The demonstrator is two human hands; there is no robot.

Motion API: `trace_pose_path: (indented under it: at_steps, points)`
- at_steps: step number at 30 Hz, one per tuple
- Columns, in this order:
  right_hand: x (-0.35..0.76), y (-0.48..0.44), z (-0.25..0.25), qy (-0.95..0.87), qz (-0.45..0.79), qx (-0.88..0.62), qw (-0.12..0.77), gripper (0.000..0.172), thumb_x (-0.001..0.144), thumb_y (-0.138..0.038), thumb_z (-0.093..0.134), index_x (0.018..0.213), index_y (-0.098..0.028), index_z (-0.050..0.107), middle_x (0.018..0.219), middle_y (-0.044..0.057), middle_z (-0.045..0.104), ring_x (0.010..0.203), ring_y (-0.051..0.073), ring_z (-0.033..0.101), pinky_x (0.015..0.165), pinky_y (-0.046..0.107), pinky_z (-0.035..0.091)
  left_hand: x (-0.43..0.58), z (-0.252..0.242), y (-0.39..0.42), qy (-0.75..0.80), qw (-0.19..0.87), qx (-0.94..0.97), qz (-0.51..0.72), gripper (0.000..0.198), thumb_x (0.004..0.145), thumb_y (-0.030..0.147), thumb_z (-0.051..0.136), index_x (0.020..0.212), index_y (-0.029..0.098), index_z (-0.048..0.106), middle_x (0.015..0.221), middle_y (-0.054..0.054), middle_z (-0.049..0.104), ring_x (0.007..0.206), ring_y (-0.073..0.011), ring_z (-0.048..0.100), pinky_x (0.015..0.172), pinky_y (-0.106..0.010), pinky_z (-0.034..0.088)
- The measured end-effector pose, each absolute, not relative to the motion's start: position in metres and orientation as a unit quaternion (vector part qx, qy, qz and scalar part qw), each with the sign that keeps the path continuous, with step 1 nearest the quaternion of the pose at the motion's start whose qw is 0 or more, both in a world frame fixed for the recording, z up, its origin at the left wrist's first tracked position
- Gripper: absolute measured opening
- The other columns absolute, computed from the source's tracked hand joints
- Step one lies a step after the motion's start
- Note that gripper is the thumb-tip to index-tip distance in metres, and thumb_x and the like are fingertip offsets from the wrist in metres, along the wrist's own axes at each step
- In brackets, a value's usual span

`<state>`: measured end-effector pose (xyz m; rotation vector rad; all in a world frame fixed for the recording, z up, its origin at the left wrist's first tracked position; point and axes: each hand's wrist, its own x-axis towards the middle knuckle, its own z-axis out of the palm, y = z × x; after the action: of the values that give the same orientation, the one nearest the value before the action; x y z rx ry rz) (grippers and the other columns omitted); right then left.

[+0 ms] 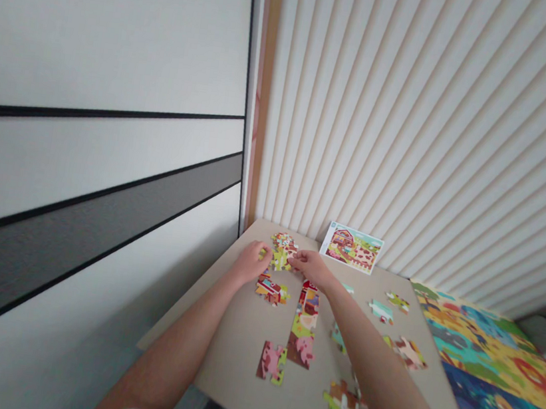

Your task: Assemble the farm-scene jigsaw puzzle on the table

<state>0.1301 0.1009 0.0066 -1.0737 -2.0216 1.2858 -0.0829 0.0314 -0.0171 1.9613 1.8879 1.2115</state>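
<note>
At the far left of the table, my left hand (251, 262) has its fingers closed at a small yellow-green puzzle piece (262, 253). My right hand (313, 267) pinches the right edge of a green, white and brown puzzle piece (280, 259), which lies over or against a cluster of patterned pieces (284, 239). Just below my hands is a red barn puzzle piece (272, 290). A joined strip of puzzle pieces (306, 323) with a pig at its lower end runs toward me, partly under my right wrist. A separate pig piece (272, 363) lies nearer the front.
A picture card (352, 247) of a farm leans against the pleated wall (366, 109). Loose pieces lie on the right: pale green (382, 311), brown-and-white (409, 354), brown-and-green (343, 408). Colourful illustrated sheets (495, 348) adjoin the table (227, 359). White panels (74, 225) stand left.
</note>
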Motion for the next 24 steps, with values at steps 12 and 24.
trace_pose_path:
  at_steps: [12,24]
  points:
    - [0.118,0.108,0.019,-0.699,0.424,-0.439,0.372,0.03,0.083,-0.045,0.062,0.08,-0.016,0.069,0.075,0.004,0.07,0.061,0.014,0.059,0.058,0.024,0.045,-0.098,-0.005,0.034,0.633,0.071,0.543,0.546,0.036,0.099,0.044,0.042,0.076,0.02,0.057,0.067,-0.001,0.06,0.066,-0.0169,0.058,0.062,-0.026,0.039]
    - [0.117,0.091,0.012,-0.866,0.078,-0.472,0.146,0.041,0.097,-0.041,0.055,0.134,-0.025,0.063,0.113,0.013,0.069,0.103,0.025,0.063,0.087,0.031,0.042,-0.107,-0.024,0.044,0.677,0.024,0.565,0.47,0.038,0.098,0.038,0.042,0.069,0.019,0.058,0.067,-0.003,0.062,0.068,-0.0176,0.058,0.065,-0.027,0.038]
